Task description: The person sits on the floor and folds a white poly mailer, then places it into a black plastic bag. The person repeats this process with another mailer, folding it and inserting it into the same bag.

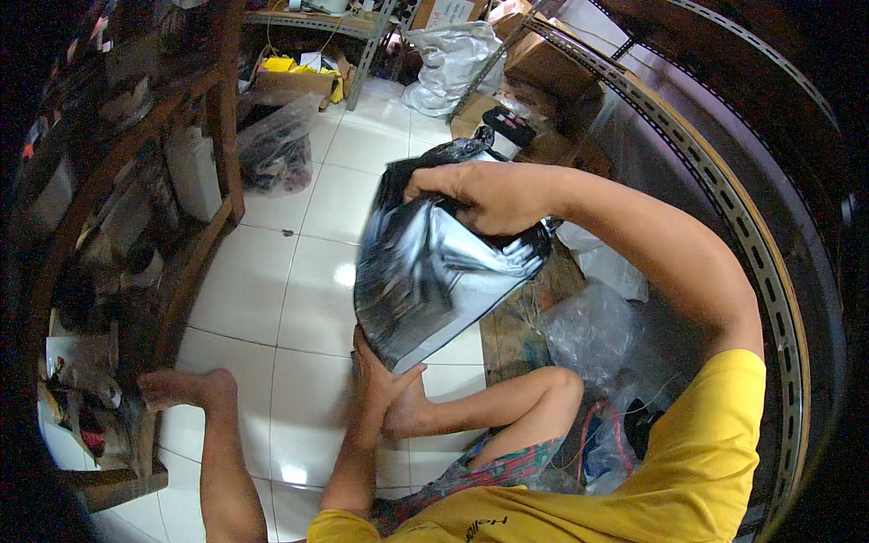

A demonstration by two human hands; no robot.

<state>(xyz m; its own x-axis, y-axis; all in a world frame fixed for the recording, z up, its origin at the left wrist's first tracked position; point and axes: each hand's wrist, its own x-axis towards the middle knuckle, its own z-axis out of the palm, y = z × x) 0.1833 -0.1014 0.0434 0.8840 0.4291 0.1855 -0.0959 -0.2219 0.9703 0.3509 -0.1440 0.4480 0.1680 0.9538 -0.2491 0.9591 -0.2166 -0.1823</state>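
A black glossy plastic bag [425, 271], bulging and shiny, hangs above the white tiled floor in front of me. My right hand [484, 195] grips its gathered top from above. My left hand [385, 380] cups the bag's lower corner from beneath. I sit on the floor in a yellow shirt and patterned shorts, one knee [543, 389] bent under the bag and the other leg stretched left with its foot [181, 389] near a wooden shelf.
A dark wooden shelf unit [136, 181] full of clutter stands on the left. Clear plastic bags [593, 330] lie at my right beside a slotted metal rack [724, 199]. Cardboard boxes [543, 63], a grey sack [448, 63] and a clear bag [272, 145] sit farther back.
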